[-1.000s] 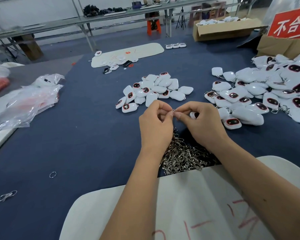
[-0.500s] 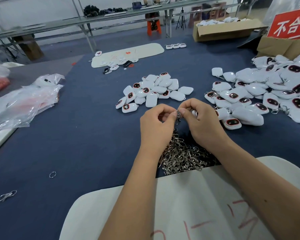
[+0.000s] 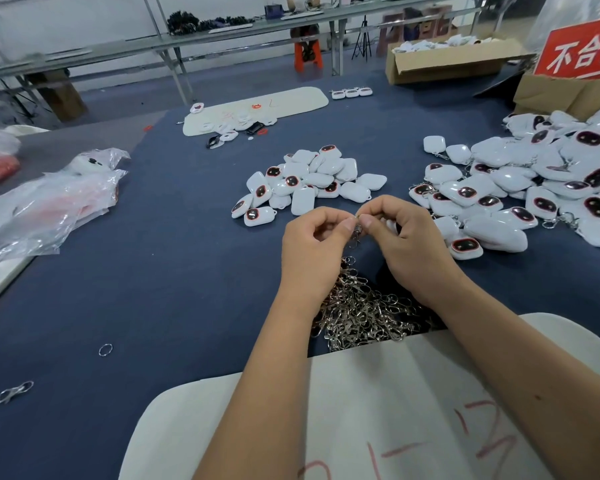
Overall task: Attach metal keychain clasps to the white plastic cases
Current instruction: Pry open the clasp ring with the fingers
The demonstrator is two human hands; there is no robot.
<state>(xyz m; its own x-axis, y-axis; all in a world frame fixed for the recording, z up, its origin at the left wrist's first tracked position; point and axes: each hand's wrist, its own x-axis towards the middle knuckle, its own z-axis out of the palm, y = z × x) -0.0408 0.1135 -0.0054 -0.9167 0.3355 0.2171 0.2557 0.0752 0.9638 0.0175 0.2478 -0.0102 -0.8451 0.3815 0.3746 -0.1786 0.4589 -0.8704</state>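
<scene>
A small silver metal clasp [image 3: 357, 232] hangs between both hands over the blue worktop [image 3: 153, 271]. The left hand [image 3: 314, 249] and right hand [image 3: 409, 244] each pinch its top. A shiny heap of metal clasps [image 3: 364, 310] lies just below. White plastic cases [image 3: 305, 187] sit piled farther away, with more on the right.

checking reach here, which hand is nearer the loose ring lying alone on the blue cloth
Left. The left hand is up and to the right of the loose ring, across bare cloth. The right hand is farther right, beyond the left hand.
</scene>
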